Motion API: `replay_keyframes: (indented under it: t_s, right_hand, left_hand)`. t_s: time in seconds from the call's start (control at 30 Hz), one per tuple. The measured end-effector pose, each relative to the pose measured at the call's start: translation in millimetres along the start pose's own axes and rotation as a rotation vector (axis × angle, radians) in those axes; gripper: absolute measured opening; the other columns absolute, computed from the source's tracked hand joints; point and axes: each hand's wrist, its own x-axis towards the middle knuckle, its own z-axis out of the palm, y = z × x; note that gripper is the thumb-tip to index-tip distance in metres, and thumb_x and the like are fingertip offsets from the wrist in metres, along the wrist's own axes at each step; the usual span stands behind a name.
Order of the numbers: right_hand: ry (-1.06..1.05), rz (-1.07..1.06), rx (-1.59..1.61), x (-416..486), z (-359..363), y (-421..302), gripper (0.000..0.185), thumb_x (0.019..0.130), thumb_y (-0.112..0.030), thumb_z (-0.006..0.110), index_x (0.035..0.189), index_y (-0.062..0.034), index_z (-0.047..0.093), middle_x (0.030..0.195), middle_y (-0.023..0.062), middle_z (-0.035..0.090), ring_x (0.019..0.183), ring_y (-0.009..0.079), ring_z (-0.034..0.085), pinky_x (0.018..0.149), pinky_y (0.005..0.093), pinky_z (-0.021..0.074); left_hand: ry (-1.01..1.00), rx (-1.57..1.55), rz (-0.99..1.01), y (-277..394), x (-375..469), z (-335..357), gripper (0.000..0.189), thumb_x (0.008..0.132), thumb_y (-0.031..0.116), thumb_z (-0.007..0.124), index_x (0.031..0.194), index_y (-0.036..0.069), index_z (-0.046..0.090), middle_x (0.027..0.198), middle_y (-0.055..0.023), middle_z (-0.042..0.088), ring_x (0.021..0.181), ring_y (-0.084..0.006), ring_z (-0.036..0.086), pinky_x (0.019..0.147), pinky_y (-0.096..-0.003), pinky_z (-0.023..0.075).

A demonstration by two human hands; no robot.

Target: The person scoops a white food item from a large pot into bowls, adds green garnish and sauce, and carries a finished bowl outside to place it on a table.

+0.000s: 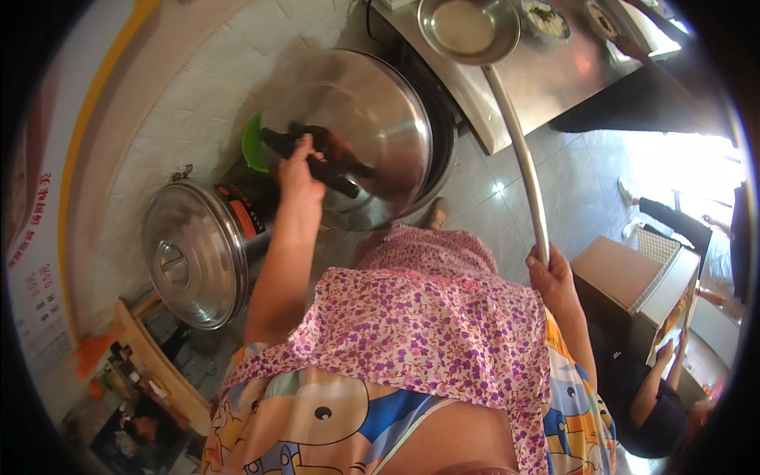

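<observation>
My left hand [303, 175] is closed around the black handle [339, 179] of a large, shiny steel pot lid [374, 113]. The lid lies off-centre on a big round pot [442, 160], whose dark rim shows along the right side. In my right hand [552, 276] is the end of a long metal handle [518, 142]. It belongs to a steel ladle [510, 29] with pale, cloudy liquid [463, 27] in its bowl. The bowl is over the edge of a steel worktable [475, 101]; whether it touches the table I cannot tell.
A lidded steel drum [196, 255] stands left of the pot, and a green basin [254, 145] shows behind the lid. Bowls of food [545, 21] sit on the worktable, near another person's hand [629, 47]. At right are a brown-topped cabinet [617, 270] and people.
</observation>
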Motion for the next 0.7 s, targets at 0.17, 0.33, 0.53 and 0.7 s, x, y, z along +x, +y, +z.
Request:
replay_keyframes:
  t_s: [0.17, 0.33, 0.53, 0.7]
  right_hand:
    - [0.185, -0.139, -0.312, 13.3, 5.3, 11.0, 0.022, 0.09, -0.022, 0.063, 0.091, -0.004, 0.05, 0.065, 0.0046, 0.054, 0.057, 0.0168, 0.05, 0.053, 0.0333, 0.042]
    - [0.151, -0.102, -0.632, 66.8, 29.0, 37.2, 0.026, 0.089, -0.021, 0.06, 0.1, -0.0014, 0.046, 0.086, 0.0206, 0.064, 0.081, 0.0391, 0.062, 0.07, 0.0453, 0.0477]
    - [0.271, -0.102, -0.898, 133.6, 57.3, 67.9, 0.025, 0.092, -0.019, 0.054, 0.108, -0.005, 0.042, 0.106, 0.0256, 0.061, 0.092, 0.0455, 0.061, 0.077, 0.0524, 0.0484]
    - [0.294, -0.149, -0.855, 153.7, 62.8, 80.5, 0.027, 0.09, -0.019, 0.057, 0.107, -0.0035, 0.041, 0.095, 0.0274, 0.063, 0.09, 0.0469, 0.06, 0.074, 0.0546, 0.0466]
  left_hand:
    - [-0.255, -0.173, -0.156, 79.6, -35.8, -21.1, 0.026, 0.09, 0.019, 0.059, 0.068, 0.013, 0.045, 0.057, 0.0044, 0.039, 0.05, -0.0099, 0.04, 0.048, -0.0244, 0.0351]
    - [-0.247, -0.104, 0.001, 104.4, -51.0, -21.7, 0.022, 0.09, 0.022, 0.049, 0.07, 0.013, 0.045, 0.056, 0.0046, 0.039, 0.049, -0.0088, 0.04, 0.048, -0.0224, 0.0374]
    - [-0.122, -0.115, 0.087, 98.4, -49.4, -20.3, 0.024, 0.094, 0.028, 0.041, 0.08, 0.011, 0.052, 0.067, 0.0003, 0.05, 0.06, -0.0133, 0.051, 0.057, -0.0276, 0.0452]
    - [-0.206, -0.081, 0.172, 95.0, -44.3, -21.6, 0.038, 0.095, 0.029, 0.043, 0.115, 0.001, 0.058, 0.115, -0.0123, 0.063, 0.107, -0.0265, 0.06, 0.095, -0.0405, 0.0476]
